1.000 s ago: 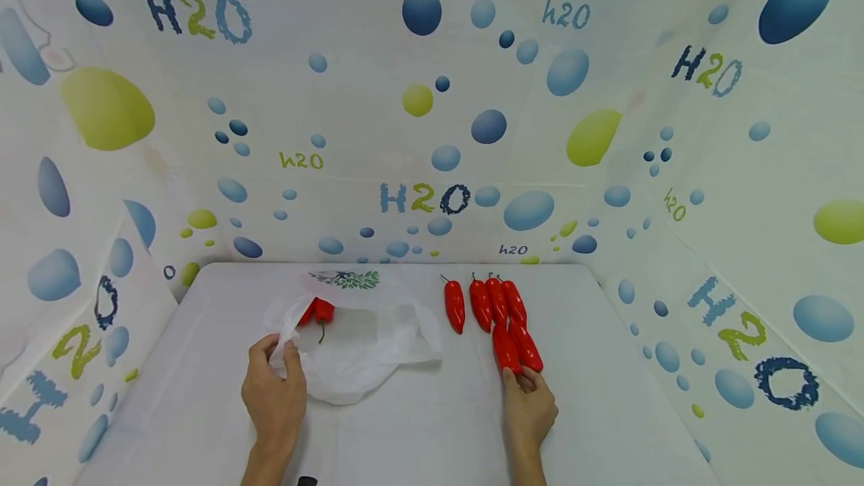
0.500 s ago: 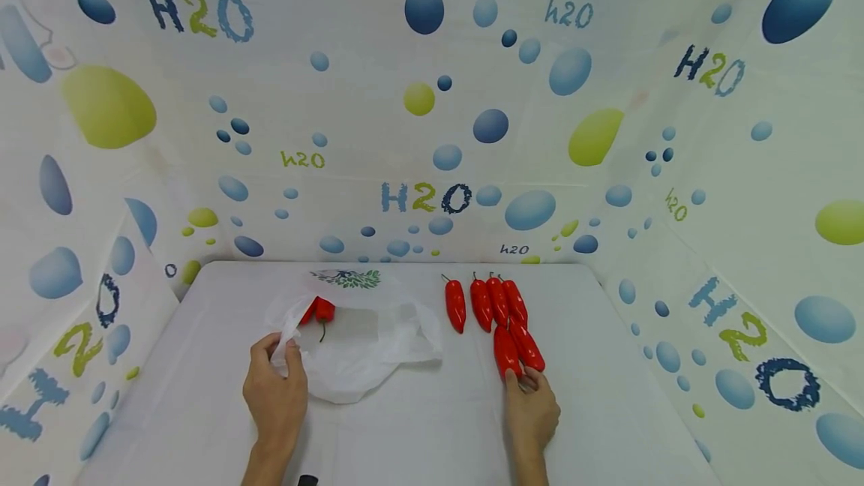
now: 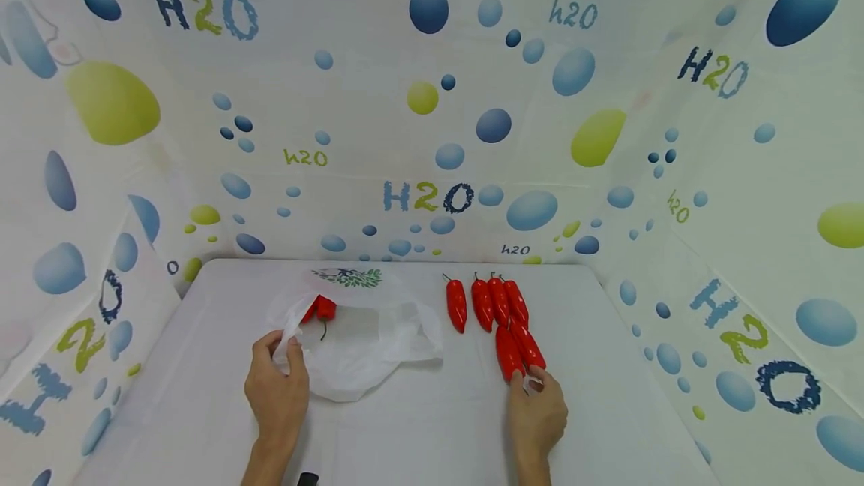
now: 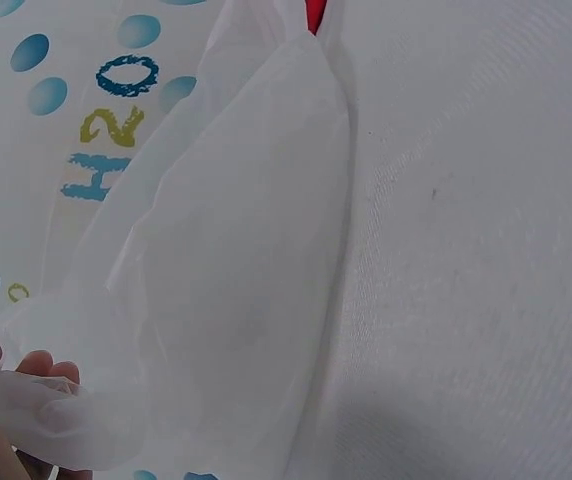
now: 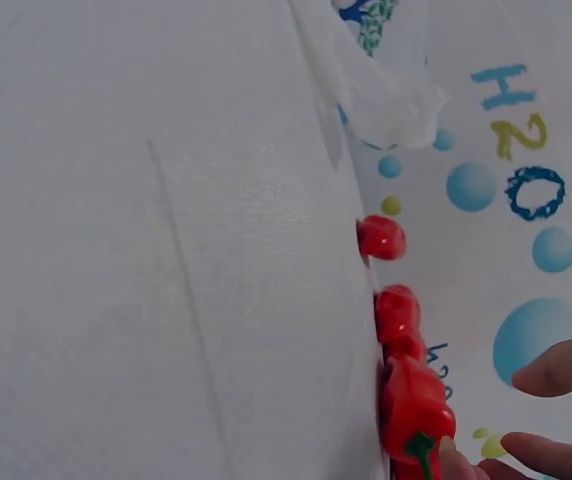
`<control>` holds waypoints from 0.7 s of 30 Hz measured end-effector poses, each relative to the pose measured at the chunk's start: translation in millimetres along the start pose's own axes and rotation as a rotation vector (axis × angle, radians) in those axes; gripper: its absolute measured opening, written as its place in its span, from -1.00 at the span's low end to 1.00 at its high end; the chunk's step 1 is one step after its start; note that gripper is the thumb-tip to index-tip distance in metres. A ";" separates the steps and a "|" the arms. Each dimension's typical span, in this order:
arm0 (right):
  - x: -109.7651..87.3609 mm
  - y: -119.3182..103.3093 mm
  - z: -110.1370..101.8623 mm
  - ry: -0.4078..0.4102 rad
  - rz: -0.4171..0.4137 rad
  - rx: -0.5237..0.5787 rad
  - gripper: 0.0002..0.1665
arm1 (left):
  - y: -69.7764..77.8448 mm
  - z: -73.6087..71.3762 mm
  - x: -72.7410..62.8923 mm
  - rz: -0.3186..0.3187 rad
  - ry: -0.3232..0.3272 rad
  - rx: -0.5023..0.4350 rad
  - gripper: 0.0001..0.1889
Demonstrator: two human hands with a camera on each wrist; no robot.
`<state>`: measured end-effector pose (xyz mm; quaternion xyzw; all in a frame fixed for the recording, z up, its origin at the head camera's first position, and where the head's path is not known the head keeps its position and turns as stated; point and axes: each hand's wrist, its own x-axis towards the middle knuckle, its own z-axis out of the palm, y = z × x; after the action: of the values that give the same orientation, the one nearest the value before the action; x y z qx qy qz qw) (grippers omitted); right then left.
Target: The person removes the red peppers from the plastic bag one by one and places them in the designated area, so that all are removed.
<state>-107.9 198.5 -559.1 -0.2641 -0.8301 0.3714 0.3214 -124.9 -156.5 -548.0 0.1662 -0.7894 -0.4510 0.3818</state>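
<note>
My left hand [image 3: 278, 392] pinches the left edge of a thin white plastic bag [image 3: 351, 381] with a green tree print, in the head view. The bag's mouth gapes, and red peppers [image 3: 326, 309] lie partly visible inside. In the left wrist view the fingers [image 4: 36, 362] wrap the bag's thin film. At the right, my right hand [image 3: 538, 412] is at the near ends of two red peppers, the left one [image 3: 508, 353] and the right one [image 3: 529, 345]. The right wrist view shows the fingers [image 5: 556, 455] spread apart, one tip close to a pepper's green stem.
Behind those two, several more red peppers [image 3: 498, 301] lie side by side, one [image 3: 456, 306] a little apart to the left. A small black object [image 3: 307, 479] shows at the table's near edge. Printed white sheeting [image 3: 432, 126] surrounds the white table [image 3: 607, 396].
My right hand has drawn slightly down and right, its thumb and fingers now showing a gap. My left hand keeps its hold on the plastic bag. The head view has shifted slightly.
</note>
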 end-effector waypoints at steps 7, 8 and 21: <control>6.7 -11.4 -5.2 0.089 -0.142 0.107 -0.73 | 2.1 -1.7 -0.5 -0.019 -0.010 -0.015 -0.68; 7.5 -13.3 -5.3 0.089 -0.160 0.127 -0.73 | 2.3 -1.5 -0.4 -0.020 -0.011 -0.015 -0.68; 6.9 -33.3 3.3 0.033 -0.290 0.307 -0.87 | 2.2 -0.6 -0.8 0.000 0.002 -0.008 -0.70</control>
<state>-121.5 182.2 -532.4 -0.0959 -0.7878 0.4390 0.4214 -123.8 -155.2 -546.3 0.1651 -0.7874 -0.4540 0.3830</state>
